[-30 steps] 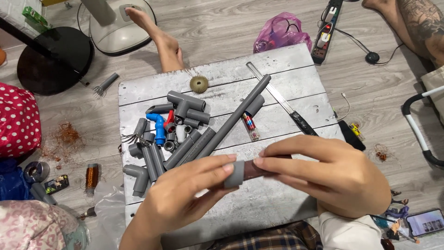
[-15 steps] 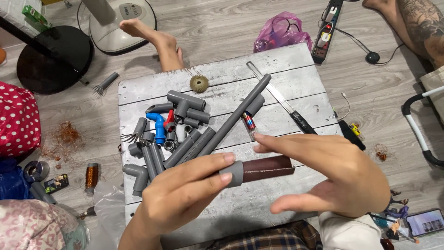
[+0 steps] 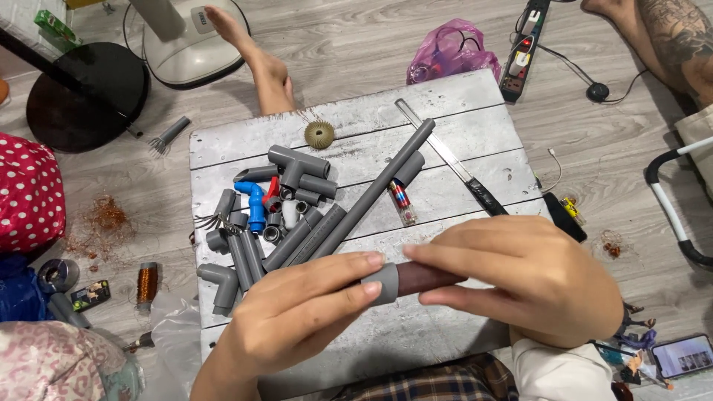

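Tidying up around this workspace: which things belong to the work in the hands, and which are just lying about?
In hand:
left hand
right hand
short grey plastic pipe sleeve
dark reddish-brown cylinder

Lying about:
long grey pipe
blue elbow fitting
knife
purple plastic bag
copper wire spool

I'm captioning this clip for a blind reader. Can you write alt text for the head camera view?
Two bare hands hold a short grey pipe sleeve fitted on a dark brown cylinder, left hand on the sleeve, right hand around the cylinder. Below them, a grey wooden board holds grey pipe pieces and a knife.
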